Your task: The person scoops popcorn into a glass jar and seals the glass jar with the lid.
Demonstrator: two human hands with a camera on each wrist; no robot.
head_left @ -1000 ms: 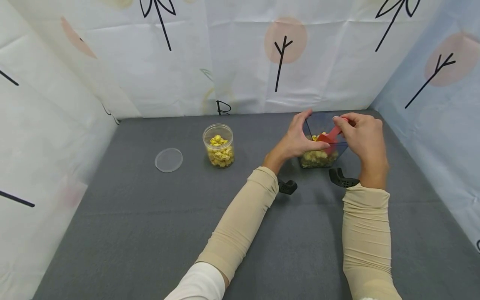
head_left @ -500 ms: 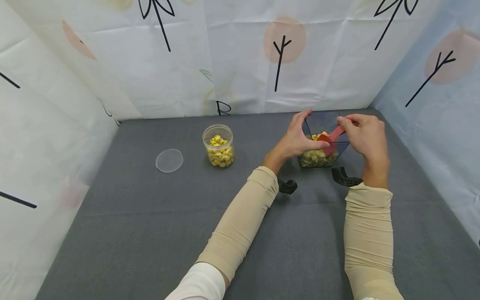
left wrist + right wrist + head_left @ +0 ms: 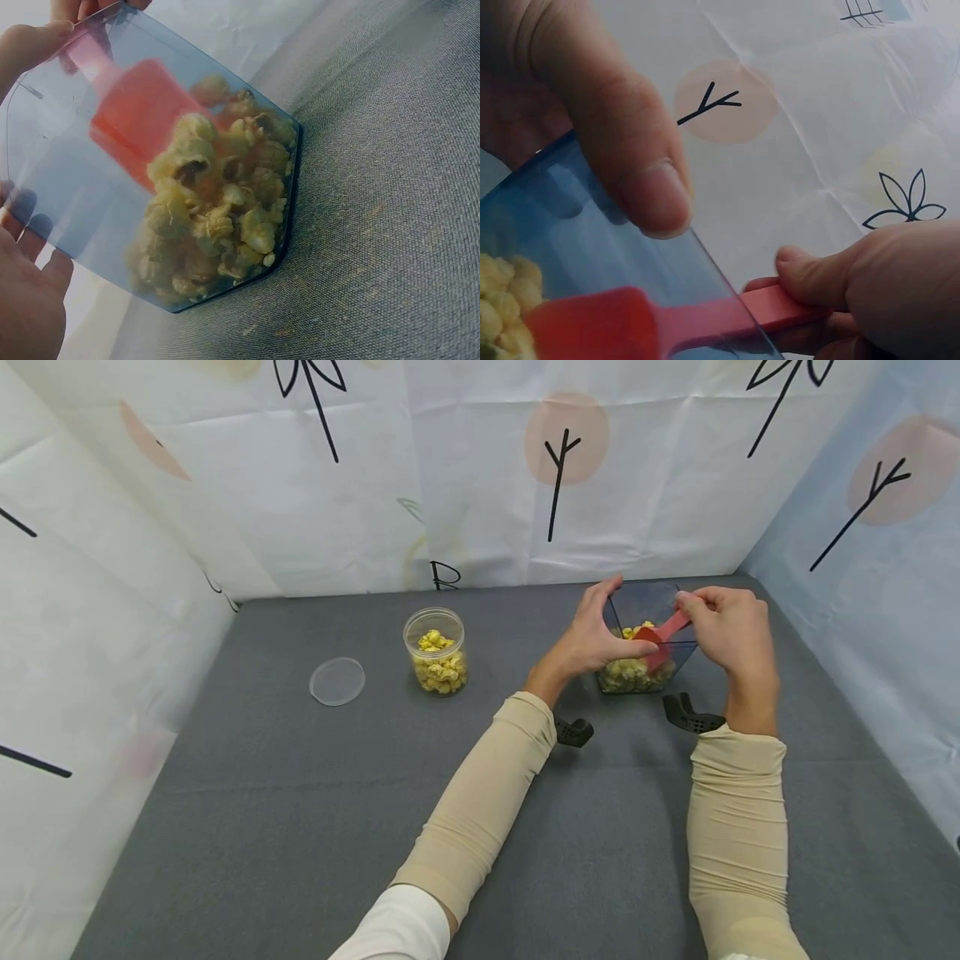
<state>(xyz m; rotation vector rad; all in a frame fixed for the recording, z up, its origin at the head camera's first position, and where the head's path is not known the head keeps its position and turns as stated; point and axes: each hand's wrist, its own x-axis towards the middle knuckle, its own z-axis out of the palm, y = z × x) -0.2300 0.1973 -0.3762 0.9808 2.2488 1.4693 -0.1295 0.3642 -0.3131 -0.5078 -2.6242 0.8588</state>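
Note:
A clear, bluish square container (image 3: 647, 600) with popcorn (image 3: 217, 210) at its bottom stands at the back right of the grey table. My left hand (image 3: 588, 639) grips it from the left, thumb over the near rim and fingers along the side wall. With thumb and fingers my right hand (image 3: 731, 627) pinches the handle of a red scoop (image 3: 142, 112) at the right rim. The scoop slants down into the container, its blade against the popcorn, seen through the wall in the left wrist view.
Left of the container stands an open clear jar (image 3: 437, 652) partly filled with yellow popcorn. A round transparent lid (image 3: 337, 682) lies flat farther left. White printed cloth walls (image 3: 480, 485) border the table at the back and sides.
My right hand and the scoop handle have shifted slightly right since a second ago. The left hand keeps its grip on the container, and the jar and lid stay put.

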